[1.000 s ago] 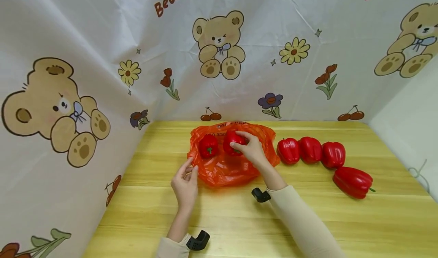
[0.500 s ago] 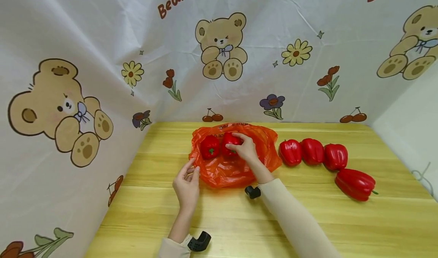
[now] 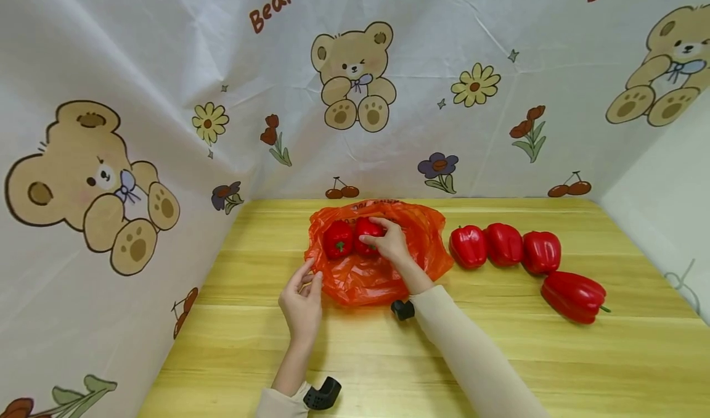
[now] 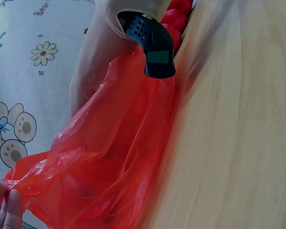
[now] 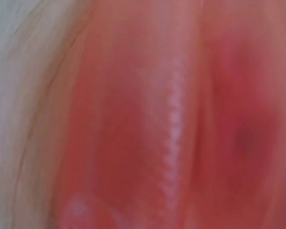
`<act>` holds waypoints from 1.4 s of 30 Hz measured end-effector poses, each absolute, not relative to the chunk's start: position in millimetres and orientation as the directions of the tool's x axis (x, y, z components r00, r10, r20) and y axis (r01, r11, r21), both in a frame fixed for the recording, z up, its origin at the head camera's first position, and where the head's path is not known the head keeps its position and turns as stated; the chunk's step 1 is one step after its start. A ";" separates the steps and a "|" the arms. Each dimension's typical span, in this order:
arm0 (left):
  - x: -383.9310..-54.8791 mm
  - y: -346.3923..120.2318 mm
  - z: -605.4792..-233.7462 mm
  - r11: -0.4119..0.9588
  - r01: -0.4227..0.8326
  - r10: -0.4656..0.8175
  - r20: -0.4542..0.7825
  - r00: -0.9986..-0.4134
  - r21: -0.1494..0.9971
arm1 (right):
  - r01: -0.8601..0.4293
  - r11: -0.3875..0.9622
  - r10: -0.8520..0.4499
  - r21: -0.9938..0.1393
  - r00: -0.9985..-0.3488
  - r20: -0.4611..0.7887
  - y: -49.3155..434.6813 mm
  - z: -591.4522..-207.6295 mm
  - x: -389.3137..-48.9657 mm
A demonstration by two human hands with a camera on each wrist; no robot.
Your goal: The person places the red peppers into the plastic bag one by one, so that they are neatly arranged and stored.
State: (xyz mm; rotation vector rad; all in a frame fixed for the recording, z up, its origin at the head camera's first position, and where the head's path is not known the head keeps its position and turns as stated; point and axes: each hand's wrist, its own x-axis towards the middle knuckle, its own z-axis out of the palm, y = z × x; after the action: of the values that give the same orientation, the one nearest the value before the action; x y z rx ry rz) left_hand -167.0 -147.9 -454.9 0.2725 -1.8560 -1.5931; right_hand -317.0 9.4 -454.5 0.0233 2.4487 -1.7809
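Pepper is down in the orange bag, right hand gripping it, thumb and fingers only about as far apart as the pepper's width. Second pepper is just beside it at 9 o'clock. Left hand pinches the bag's rim around 8 o'clock, fingertips basically closed. Three more peppers line up toward 3 o'clock.
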 end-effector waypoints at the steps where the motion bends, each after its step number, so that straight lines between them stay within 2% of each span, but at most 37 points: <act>1: -166.9 -147.8 -454.9 0.230 0.260 -0.556 0.346 -0.756 0.938 | 0.080 0.306 -0.058 -0.949 -0.993 -0.102 9.3 -454.9 -317.2; 12: -166.8 -147.4 -455.7 0.221 0.249 -0.554 0.332 -0.764 0.943 | 0.025 0.311 -0.071 -0.950 -0.996 -0.049 18.2 -449.6 -305.9; 18: -166.0 -146.8 -456.0 0.222 0.255 -0.551 0.337 -0.764 0.941 | -0.044 0.257 -0.141 -0.965 -0.990 0.008 37.7 -432.9 -275.0; 23: -166.4 -146.6 -457.2 0.226 0.264 -0.550 0.347 -0.760 0.938 | -0.152 0.192 -0.230 -0.970 -0.967 0.106 69.7 -420.6 -243.9; 27: -167.0 -147.7 -456.5 0.229 0.269 -0.550 0.353 -0.757 0.935 | -0.234 0.186 -0.234 -0.954 -0.954 0.188 102.6 -414.2 -223.0; 31: -168.3 -147.9 -455.4 0.227 0.268 -0.549 0.350 -0.759 0.936 | -0.314 0.181 -0.160 -0.932 -0.945 0.287 142.9 -408.3 -206.3; 34: -169.7 -148.3 -455.0 0.226 0.266 -0.551 0.348 -0.758 0.937 | -0.332 0.238 -0.069 -0.913 -0.943 0.325 177.1 -400.9 -196.7; 38: -169.5 -148.5 -454.7 0.226 0.255 -0.553 0.340 -0.761 0.940 | -0.222 0.392 0.102 -0.893 -0.954 0.282 228.4 -392.9 -188.4; 42: -167.6 -148.2 -456.1 0.229 0.246 -0.554 0.334 -0.763 0.942 | -0.108 0.418 0.264 -0.902 -0.936 0.235 281.1 -396.3 -189.0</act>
State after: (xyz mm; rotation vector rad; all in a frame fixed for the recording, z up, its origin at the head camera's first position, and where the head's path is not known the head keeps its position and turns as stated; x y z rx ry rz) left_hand -167.6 -148.2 -456.1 0.2826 -1.8661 -1.6019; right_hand -189.0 281.1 -396.3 0.1669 2.9197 -1.9036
